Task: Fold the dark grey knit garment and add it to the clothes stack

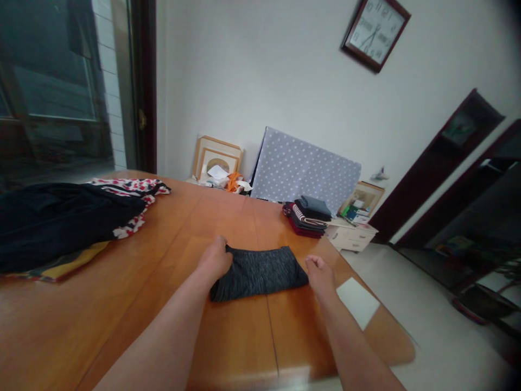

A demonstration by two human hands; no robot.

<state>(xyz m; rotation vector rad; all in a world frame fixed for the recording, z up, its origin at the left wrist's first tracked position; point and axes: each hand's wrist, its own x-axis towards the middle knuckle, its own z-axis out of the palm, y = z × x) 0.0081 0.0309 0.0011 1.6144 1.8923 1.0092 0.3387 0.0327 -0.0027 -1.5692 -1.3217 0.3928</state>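
Observation:
A heathered dark grey garment (260,273), folded into a flat strip, lies on the wooden table in front of me. At its left end, my left hand (215,260) is closed on the cloth near the upper corner. My right hand (321,276) is closed at the opposite end, where the lower right corner draws out to a point against the fingers. The fingertips of the right hand are curled together, and the bit of fabric inside them is mostly hidden. Between the two hands the cloth rests on the tabletop.
A stack of folded clothes (307,217) sits near the far right table edge. Loose garments (69,217), dark navy and red-patterned, are heaped at left. A white sheet (358,302) lies by the right edge of the table (163,320). Behind stands a dotted grey cloth cover (305,165).

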